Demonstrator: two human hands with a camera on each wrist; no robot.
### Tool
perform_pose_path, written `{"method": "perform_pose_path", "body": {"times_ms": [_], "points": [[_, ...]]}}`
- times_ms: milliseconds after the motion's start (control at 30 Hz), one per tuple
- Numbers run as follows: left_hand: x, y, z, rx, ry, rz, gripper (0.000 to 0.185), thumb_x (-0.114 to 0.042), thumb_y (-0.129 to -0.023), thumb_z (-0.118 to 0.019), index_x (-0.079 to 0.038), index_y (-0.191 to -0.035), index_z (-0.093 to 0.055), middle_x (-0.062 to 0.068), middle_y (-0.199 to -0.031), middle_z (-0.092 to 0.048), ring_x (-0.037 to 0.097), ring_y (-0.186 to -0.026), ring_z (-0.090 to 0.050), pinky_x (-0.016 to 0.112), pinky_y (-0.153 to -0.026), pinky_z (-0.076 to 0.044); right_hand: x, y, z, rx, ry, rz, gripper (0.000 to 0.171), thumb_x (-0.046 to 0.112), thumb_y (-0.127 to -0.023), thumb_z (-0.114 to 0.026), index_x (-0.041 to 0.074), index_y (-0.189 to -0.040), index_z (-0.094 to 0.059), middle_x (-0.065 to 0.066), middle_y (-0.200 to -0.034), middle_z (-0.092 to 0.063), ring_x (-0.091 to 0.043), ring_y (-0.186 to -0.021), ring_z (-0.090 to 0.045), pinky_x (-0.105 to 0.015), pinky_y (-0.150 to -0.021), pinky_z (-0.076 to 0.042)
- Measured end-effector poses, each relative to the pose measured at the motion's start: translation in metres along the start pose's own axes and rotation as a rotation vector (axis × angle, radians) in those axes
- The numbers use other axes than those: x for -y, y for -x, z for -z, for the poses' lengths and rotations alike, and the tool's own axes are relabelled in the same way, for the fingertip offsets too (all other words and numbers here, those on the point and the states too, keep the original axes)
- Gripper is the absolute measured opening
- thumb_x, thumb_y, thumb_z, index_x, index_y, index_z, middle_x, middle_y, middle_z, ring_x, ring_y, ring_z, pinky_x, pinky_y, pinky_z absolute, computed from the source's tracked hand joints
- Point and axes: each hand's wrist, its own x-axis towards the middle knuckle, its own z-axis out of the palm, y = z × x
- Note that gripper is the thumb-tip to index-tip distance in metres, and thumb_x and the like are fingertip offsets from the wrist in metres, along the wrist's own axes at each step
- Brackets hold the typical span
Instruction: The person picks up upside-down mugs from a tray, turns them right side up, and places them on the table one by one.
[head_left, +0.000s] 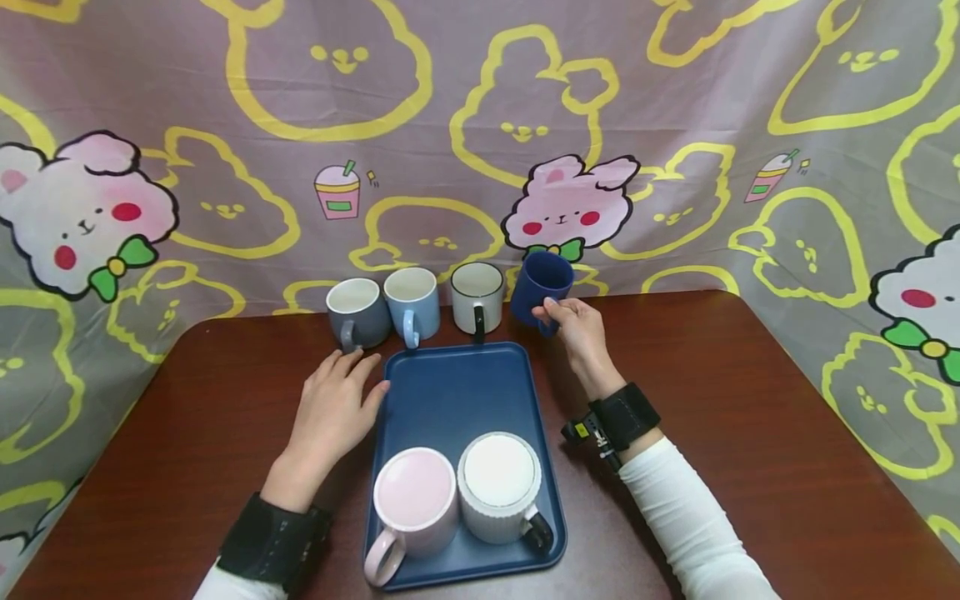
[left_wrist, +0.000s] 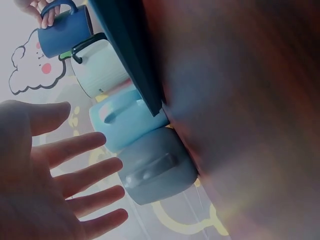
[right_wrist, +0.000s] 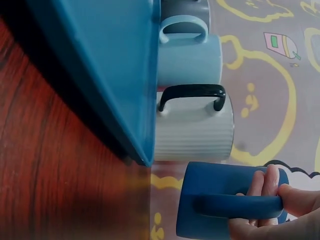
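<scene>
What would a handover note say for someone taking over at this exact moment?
Right hand: holds the navy mug by its handle, tilted, at the tray's far right corner.
Left hand: open, flat on the table beside the tray, near the grey mug.
Done: pink mug and white mug on the tray.
Left: grey, light blue mug and cream mug stand behind the tray.

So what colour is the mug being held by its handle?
Dark blue mug; the right wrist view shows it best.
</scene>
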Motion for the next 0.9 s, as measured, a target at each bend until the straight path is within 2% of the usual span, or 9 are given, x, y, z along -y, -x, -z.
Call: {"method": "perform_pose_path", "body": {"times_ms": [100, 267, 367, 500, 900], "points": [[0.001, 0.0, 0.001, 0.002, -0.008, 0.01, 0.048, -0.027, -0.091, -0.06, -0.002, -0.131, -0.053, 0.027, -0.137, -0.046, 0.048, -0.132, -0.032, 0.065, -0.105, -0.026, -0.003, -0.004, -0.001, -0.006, 0.01, 0.003, 0.024, 0.025, -0.094, -0.06, 0.002, -0.091, -0.064, 0.008, -0.072, -0.07, -0.01, -0.084, -0.059, -0.026, -0.071, -0.029], [0.003, 0.0, 0.002, 0.002, -0.027, 0.015, 0.047, -0.026, -0.091, -0.06, -0.002, -0.131, -0.054, 0.027, -0.137, -0.047, 0.048, -0.131, -0.033, 0.065, -0.104, -0.027, -0.007, -0.009, -0.003, -0.003, 0.015, -0.005, 0.023, 0.024, -0.093, -0.061, 0.001, -0.092, -0.064, 0.007, -0.072, -0.07, -0.013, -0.09, -0.06, -0.028, -0.082, -0.033], [0.004, 0.001, 0.002, 0.002, -0.03, 0.014, 0.047, -0.027, -0.091, -0.06, -0.002, -0.13, -0.054, 0.027, -0.136, -0.047, 0.048, -0.131, -0.033, 0.065, -0.104, -0.027, -0.01, -0.011, -0.004, -0.001, 0.017, -0.008, 0.022, 0.023, -0.093, -0.061, 0.001, -0.091, -0.063, 0.008, -0.071, -0.07, -0.017, -0.094, -0.062, -0.03, -0.089, -0.037], [0.005, 0.003, 0.003, -0.001, -0.032, 0.012, 0.047, -0.027, -0.092, -0.059, -0.001, -0.13, -0.054, 0.027, -0.135, -0.048, 0.048, -0.131, -0.033, 0.065, -0.104, -0.028, -0.012, -0.014, -0.004, -0.003, 0.029, -0.011, 0.022, 0.024, -0.092, -0.062, 0.002, -0.088, -0.062, 0.005, -0.073, -0.071, -0.022, -0.096, -0.063, -0.034, -0.091, -0.042], [0.012, 0.008, 0.006, -0.021, -0.029, 0.02, 0.046, -0.027, -0.091, -0.059, -0.001, -0.13, -0.054, 0.027, -0.135, -0.048, 0.048, -0.131, -0.034, 0.065, -0.103, -0.028, -0.016, -0.019, -0.006, 0.003, 0.09, -0.049, 0.022, 0.026, -0.092, -0.063, 0.004, -0.09, -0.064, 0.004, -0.077, -0.073, -0.022, -0.101, -0.067, -0.029, -0.077, -0.035]]}}
